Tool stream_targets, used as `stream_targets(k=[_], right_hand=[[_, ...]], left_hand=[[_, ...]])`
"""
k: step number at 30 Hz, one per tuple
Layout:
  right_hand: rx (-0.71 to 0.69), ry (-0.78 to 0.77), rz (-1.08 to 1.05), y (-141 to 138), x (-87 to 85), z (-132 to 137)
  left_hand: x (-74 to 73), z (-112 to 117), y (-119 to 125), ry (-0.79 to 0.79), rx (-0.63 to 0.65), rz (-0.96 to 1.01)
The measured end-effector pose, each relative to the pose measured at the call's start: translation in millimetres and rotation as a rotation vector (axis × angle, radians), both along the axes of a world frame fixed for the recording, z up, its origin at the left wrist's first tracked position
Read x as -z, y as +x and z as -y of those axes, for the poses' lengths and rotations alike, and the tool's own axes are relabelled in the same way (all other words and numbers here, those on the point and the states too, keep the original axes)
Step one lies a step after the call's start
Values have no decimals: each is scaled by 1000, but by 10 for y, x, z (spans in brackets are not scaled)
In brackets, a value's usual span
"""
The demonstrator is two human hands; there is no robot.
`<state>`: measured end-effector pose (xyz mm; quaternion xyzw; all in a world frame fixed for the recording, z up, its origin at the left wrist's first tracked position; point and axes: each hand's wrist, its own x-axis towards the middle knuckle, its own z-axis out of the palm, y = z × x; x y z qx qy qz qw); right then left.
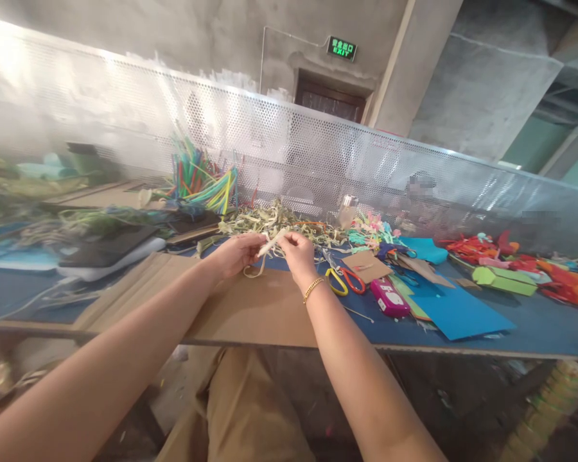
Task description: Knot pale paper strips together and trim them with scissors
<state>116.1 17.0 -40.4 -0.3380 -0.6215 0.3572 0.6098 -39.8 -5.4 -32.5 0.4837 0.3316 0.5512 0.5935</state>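
My left hand (235, 253) and my right hand (296, 251) meet above a brown cardboard sheet (250, 308) on the blue table. Both are closed in a pinch on a pale paper strip (270, 246) that spans between them, with a loose end curling down below the left hand. A gold bracelet (313, 289) sits on my right wrist. Just beyond the hands lies a heap of pale green and cream paper strips (270, 221).
Scissors with yellow and orange handles (344, 279) lie right of my right hand, then a pink case (389, 297) and blue paper sheets (455, 311). Coloured straws (202, 176) stand at the back left. A perforated metal screen (318, 154) runs behind the table. Red and orange paper shapes (510, 256) lie far right.
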Motion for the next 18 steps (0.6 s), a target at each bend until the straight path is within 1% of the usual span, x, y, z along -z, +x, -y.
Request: stream_targets(k=[6,13,16,18], right_hand=[[-25,6,-12,-19,-8,23],[105,44,-31,-30,10,-6],[116,48,-40,-20,5,-9],[84,19,-56,-5,-11,-1]], left_hand=[[0,19,59,24,-46,-107],[-33,78,102,27,-32,-127],[-11,70,91,38,-22,-134],[15,49,71,34,-19,-133]])
